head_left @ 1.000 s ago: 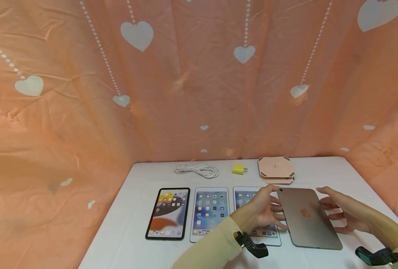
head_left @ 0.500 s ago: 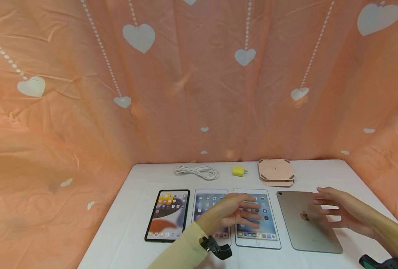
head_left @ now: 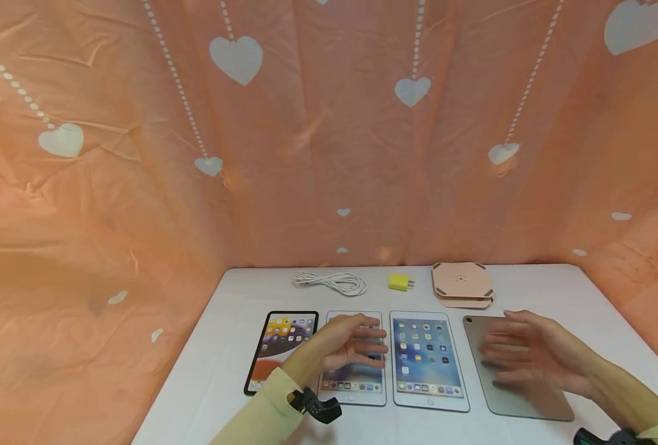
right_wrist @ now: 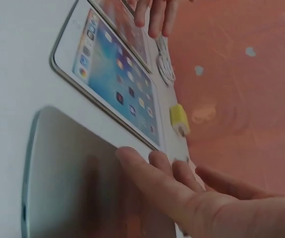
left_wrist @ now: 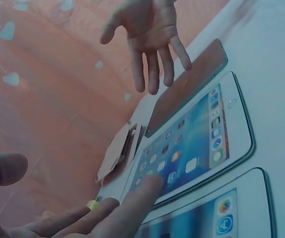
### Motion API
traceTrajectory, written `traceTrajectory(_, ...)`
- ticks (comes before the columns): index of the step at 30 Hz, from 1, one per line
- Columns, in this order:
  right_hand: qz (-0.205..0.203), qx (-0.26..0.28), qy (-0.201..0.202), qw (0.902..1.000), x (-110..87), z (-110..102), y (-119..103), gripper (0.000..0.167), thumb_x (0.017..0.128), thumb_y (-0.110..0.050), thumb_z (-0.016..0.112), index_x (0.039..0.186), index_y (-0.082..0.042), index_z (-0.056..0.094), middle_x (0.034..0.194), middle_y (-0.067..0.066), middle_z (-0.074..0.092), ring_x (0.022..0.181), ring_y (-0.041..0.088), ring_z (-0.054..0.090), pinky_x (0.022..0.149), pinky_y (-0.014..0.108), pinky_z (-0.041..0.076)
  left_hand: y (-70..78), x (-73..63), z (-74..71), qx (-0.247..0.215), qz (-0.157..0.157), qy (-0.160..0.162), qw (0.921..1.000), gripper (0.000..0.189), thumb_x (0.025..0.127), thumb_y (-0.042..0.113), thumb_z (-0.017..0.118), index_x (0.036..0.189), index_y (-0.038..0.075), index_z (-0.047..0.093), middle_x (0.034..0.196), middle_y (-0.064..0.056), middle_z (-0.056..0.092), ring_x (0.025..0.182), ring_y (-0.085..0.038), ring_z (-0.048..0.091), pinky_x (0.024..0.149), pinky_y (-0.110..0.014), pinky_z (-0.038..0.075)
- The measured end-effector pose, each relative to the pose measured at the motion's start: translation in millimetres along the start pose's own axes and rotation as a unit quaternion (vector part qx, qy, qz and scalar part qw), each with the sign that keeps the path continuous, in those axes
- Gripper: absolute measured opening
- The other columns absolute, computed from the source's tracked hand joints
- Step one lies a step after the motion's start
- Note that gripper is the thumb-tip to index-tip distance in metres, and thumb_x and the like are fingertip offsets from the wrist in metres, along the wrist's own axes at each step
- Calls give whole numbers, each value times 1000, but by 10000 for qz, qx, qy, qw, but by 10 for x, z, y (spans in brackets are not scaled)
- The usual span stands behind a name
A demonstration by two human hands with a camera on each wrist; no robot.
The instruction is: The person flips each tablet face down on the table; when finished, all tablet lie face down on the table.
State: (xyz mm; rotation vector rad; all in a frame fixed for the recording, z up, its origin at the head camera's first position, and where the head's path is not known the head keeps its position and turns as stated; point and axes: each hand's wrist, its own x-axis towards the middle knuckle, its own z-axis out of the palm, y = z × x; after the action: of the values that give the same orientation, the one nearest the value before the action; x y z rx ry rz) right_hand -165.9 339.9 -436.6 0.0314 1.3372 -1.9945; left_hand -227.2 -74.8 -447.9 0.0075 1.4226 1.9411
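Observation:
Four-in-a-row is avoided here: several tablets lie side by side on the white table. My left hand (head_left: pixel 342 346) hovers over a white tablet (head_left: pixel 351 397), fingers extended and holding nothing. A black-framed tablet (head_left: pixel 276 346) lies left of it, partly covered by my left forearm. Right of the left hand is another white tablet (head_left: pixel 426 352) with its lit screen up. My right hand (head_left: pixel 535 352) is above a grey tablet (head_left: pixel 518 395) lying back side up; its fingers are loosely extended, blurred, and grip nothing. In the left wrist view the right hand (left_wrist: pixel 150 39) shows its palm.
Along the back of the table lie a coiled white cable (head_left: pixel 331 282), a yellow charger plug (head_left: pixel 400 282) and a pink folded stand (head_left: pixel 462 283). An orange cloth with hearts (head_left: pixel 318 136) rises behind the table and at its sides.
My left hand has left the grey tablet's side and moved left, over the middle tablets to the left white one. The right hand has shifted left over the grey tablet.

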Motion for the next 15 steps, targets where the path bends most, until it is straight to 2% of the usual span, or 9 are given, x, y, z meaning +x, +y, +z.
traceTrajectory(4, 56, -192, 503, 9985, 135, 67, 68, 52, 116, -55, 36, 141, -21, 67, 147, 6, 65, 131, 27, 67, 117, 64, 52, -46, 33, 7, 137, -53, 55, 9999, 56, 110, 23, 58, 154, -11, 48, 152, -37, 57, 137, -58, 60, 106, -72, 56)
traceTrajectory(6, 113, -280, 768, 9966, 203, 110, 95, 58, 115, -57, 40, 150, -15, 61, 155, 18, 58, 132, 30, 65, 116, 65, 53, -72, 54, 31, 194, -95, 149, 9997, 56, 109, 23, 61, 152, -10, 50, 151, -37, 57, 134, -58, 62, 106, -73, 55)
traceTrajectory(9, 208, -405, 1025, 9937, 285, 184, 121, 73, 114, -60, 42, 163, -5, 43, 168, 34, 35, 135, 35, 61, 114, 66, 54, -97, 78, 80, 202, -176, 325, 9991, 56, 106, 24, 63, 150, -9, 52, 150, -36, 55, 132, -57, 63, 108, -77, 52)
traceTrajectory(11, 231, -485, 1131, 9921, 325, 229, 133, 83, 113, -61, 43, 168, 0, 31, 173, 38, 23, 136, 37, 59, 113, 66, 54, -105, 90, 114, 183, -203, 386, 9989, 57, 105, 25, 63, 149, -9, 52, 149, -36, 53, 133, -57, 61, 109, -79, 49)
traceTrajectory(15, 258, -588, 1223, 9904, 379, 302, 138, 91, 113, -61, 42, 170, 5, 16, 173, 37, 22, 139, 38, 56, 112, 66, 55, -107, 118, 166, 216, -196, 400, 9988, 62, 103, 26, 63, 151, -11, 49, 148, -36, 51, 135, -59, 58, 112, -81, 46)
